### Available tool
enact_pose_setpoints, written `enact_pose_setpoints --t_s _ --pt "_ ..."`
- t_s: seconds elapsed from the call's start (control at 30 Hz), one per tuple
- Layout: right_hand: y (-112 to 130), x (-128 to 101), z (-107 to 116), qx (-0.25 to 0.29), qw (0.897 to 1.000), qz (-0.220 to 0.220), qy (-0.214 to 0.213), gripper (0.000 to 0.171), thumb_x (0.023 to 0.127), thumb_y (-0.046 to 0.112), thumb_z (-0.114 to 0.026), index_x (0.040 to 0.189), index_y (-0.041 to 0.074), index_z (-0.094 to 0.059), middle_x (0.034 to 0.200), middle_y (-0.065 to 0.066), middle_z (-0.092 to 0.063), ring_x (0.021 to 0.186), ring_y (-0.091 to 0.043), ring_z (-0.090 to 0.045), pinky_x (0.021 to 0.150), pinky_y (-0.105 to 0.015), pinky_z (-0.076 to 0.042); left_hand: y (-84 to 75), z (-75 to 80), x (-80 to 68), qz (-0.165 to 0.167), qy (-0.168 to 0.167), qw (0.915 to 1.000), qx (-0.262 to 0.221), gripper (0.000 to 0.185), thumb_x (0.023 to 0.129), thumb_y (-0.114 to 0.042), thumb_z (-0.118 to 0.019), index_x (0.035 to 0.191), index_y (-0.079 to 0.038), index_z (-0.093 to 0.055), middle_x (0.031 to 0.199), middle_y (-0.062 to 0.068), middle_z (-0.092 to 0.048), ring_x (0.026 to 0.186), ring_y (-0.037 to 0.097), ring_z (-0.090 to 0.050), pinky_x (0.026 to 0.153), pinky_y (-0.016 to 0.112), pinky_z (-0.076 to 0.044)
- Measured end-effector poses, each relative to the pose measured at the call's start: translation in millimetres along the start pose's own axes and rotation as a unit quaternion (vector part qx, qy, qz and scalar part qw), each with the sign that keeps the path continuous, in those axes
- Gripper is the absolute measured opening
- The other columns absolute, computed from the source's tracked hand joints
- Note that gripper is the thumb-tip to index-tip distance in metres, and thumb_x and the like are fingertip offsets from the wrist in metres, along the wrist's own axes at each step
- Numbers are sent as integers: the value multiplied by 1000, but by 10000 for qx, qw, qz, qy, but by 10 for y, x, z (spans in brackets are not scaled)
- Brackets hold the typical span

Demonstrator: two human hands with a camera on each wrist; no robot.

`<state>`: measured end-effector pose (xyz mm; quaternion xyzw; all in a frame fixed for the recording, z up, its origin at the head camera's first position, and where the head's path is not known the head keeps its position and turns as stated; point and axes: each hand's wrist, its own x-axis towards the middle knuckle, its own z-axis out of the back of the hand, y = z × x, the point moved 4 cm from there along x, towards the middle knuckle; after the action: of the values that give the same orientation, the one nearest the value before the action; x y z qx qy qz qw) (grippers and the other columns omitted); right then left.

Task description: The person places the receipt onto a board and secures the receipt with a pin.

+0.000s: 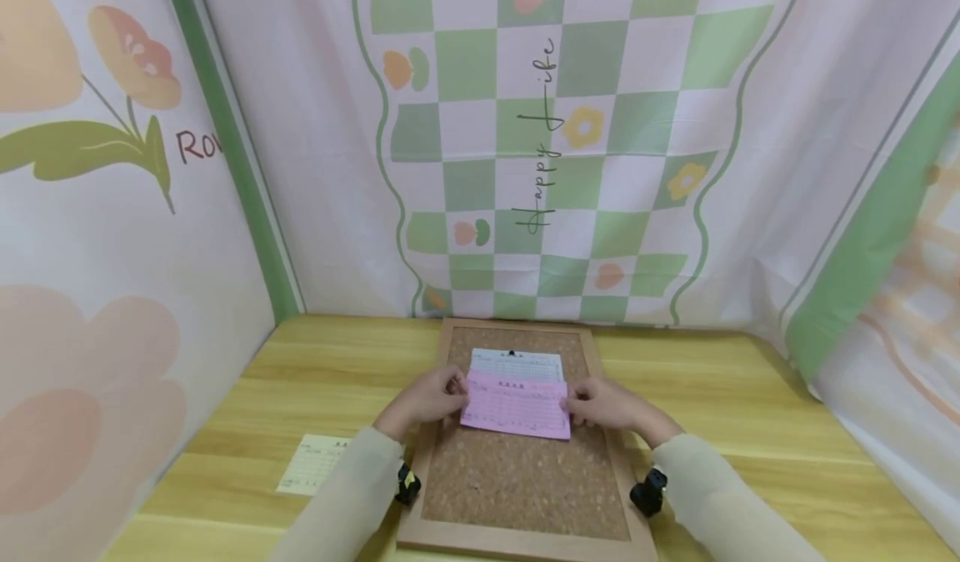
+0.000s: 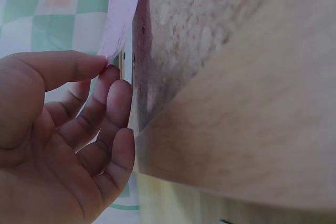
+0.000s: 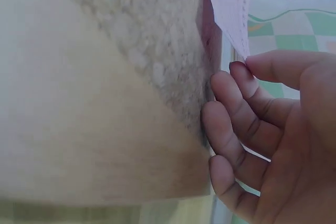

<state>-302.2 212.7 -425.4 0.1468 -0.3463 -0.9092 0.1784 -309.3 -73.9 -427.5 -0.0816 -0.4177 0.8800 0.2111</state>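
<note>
Nearest the camera, on the cork board (image 1: pixel 517 479), a pink slip (image 1: pixel 516 408) is pinched at its side edges by the left hand (image 1: pixel 427 399) and the right hand (image 1: pixel 611 403), fingers (image 2: pixel 113 85) clamped on the paper. No pin is seen in it yet. Beyond it, a white slip (image 1: pixel 517 363) is already pinned; a yellow slip (image 1: pixel 315 462) waits on the tabletop (image 1: pixel 750 429).

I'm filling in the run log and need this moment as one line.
left hand: pinches pink sheet left edge | right hand: pinches right edge | sheet over cork board | white sheet pinned behind
</note>
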Motion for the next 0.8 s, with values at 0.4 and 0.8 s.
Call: enact_pose_setpoints --t_s 0.4,0.8 --pt "-59 25 -17 -182 9997 -116 62 27 100 21 -61 77 6 -61 67 1 -54 59 -12 -43 53 -25 -34 38 -55 34 318 314 9990 -85 8 94 -6 -67 94 -7 -59 79 3 -57 65 15 -52 57 28 -43" --pt "-68 47 -36 -312 9989 -331 106 26 98 21 -62 76 8 -61 67 0 -55 60 -12 -45 54 -26 -34 89 -67 47 536 635 9963 -214 11 93 -8 -68 93 -6 -57 81 4 -58 68 16 -53 58 28 -43"
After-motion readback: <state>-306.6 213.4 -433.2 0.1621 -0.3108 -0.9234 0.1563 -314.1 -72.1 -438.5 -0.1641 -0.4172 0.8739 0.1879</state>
